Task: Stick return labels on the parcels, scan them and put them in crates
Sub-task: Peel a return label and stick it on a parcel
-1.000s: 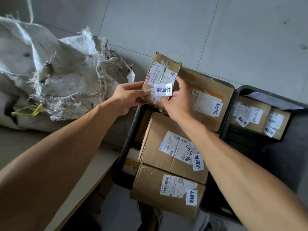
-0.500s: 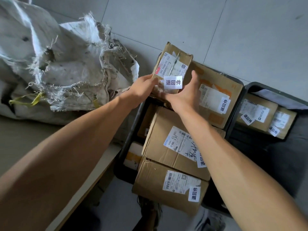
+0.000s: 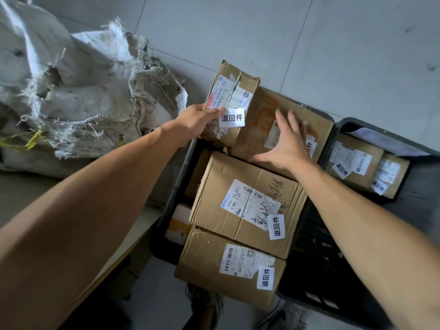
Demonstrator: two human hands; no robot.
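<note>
Head view looked down on a small cardboard parcel [image 3: 232, 103] held by the left hand [image 3: 198, 120], its thumb laid over the top face beside the white return label [image 3: 231, 117] and its fingers hidden at the box's left side. The parcel sat tilted at the far left corner of a black crate [image 3: 173, 184], leaning against a larger box [image 3: 264, 129] already packed there. The right hand [image 3: 289, 141] was spread open, fingers straight, over that larger box; whether it touched the cardboard could not be told. Two more labelled boxes filled the near part of the crate, and a second crate [image 3: 352, 123] to the right held others. The step in hand looked like stowing. Next the parcel probably needed settling flat into a gap, with the larger box held steady.
</note>
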